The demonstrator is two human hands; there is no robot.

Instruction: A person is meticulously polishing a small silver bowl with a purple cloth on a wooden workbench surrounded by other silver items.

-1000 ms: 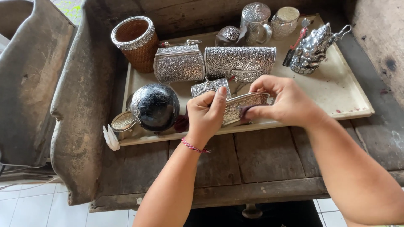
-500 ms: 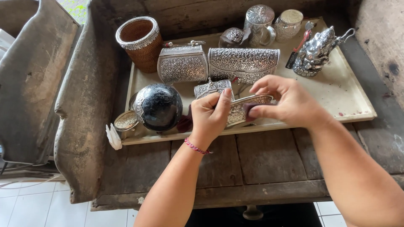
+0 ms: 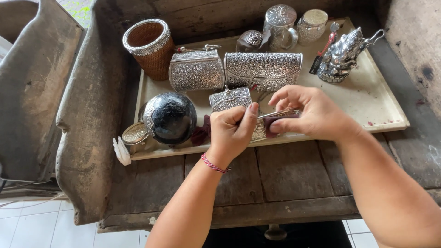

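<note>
Currently, both hands work over the front edge of a cream tray (image 3: 376, 108) that sits on a worn wooden table (image 3: 294, 174). The left hand (image 3: 232, 131) is closed around a small embossed silver case (image 3: 259, 131), with the thumb pressed along the case's upper rim. The right hand (image 3: 308, 112) is closed in a pinch on a dark red cloth (image 3: 273, 121), which it holds against the right end of the same case. The case is held just above the tray's front lip, between the 2 hands, tilted slightly toward the camera. Much of its body is hidden behind the left fingers.

A red string bracelet (image 3: 212, 164) circles the left wrist.

Items on the tray:
- a glossy black sphere (image 3: 170, 118) stands left of the left hand, near it
- a second piece of dark red cloth (image 3: 200, 134) lies between the sphere and the left hand
- a small round silver lid (image 3: 134, 133) rests at the front left corner, touching the sphere's base area
- a small silver purse (image 3: 229, 98) stands just behind the left hand
- 2 larger embossed silver clutches (image 3: 262, 69) stand side by side behind it
- a woven cup with a silver rim (image 3: 149, 46) stands at the back left corner
- a silver tankard (image 3: 279, 25) and a silver jar (image 3: 312, 25) stand at the back
- a silver figurine (image 3: 342, 57) stands at the back right
</note>
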